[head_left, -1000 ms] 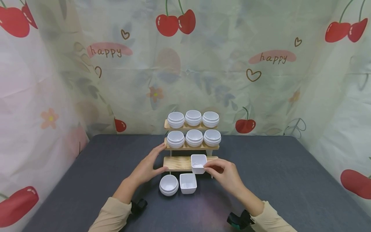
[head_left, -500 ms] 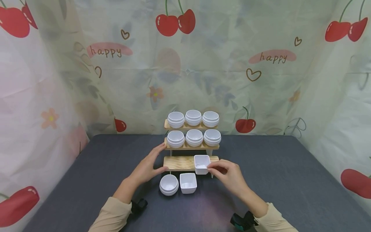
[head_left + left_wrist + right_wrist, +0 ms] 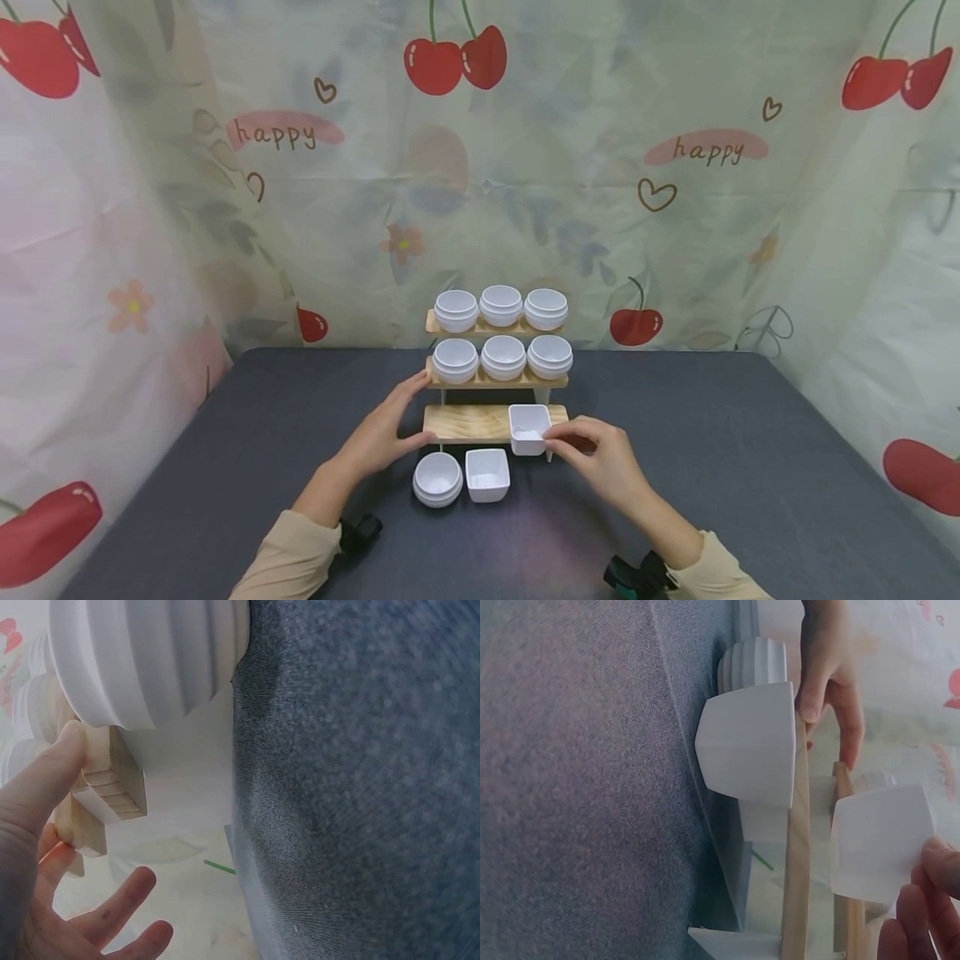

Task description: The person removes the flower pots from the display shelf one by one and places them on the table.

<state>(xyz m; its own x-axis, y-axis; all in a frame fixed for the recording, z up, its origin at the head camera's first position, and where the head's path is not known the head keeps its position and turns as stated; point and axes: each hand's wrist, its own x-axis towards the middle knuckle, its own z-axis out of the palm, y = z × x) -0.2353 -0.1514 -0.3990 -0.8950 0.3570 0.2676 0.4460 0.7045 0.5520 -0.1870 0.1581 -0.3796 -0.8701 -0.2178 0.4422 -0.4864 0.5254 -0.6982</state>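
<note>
My right hand (image 3: pixel 600 458) pinches a white square bowl (image 3: pixel 527 427) by its right side, between thumb and fingers. In the head view that bowl overlaps the right part of the bottom shelf (image 3: pixel 465 423) of a three-tier wooden rack; the right wrist view shows it raised off that shelf (image 3: pixel 797 862). My left hand (image 3: pixel 380 431) touches the rack's left side, its thumb (image 3: pixel 56 769) on the bottom shelf's end and a finger on the middle shelf's end. Another square bowl (image 3: pixel 487 477) and a round ribbed bowl (image 3: pixel 437 480) stand on the table before the rack.
Round white bowls fill the top shelf (image 3: pixel 487 331) and the middle shelf (image 3: pixel 487 383), three on each. A dark grey cloth (image 3: pixel 712 467) covers the table. Behind it hangs a curtain (image 3: pixel 525 217) printed with cherries, which also runs along both sides.
My right hand has carried the square bowl a short way to the right along the bottom shelf. The left hand has stayed at the rack's left side.
</note>
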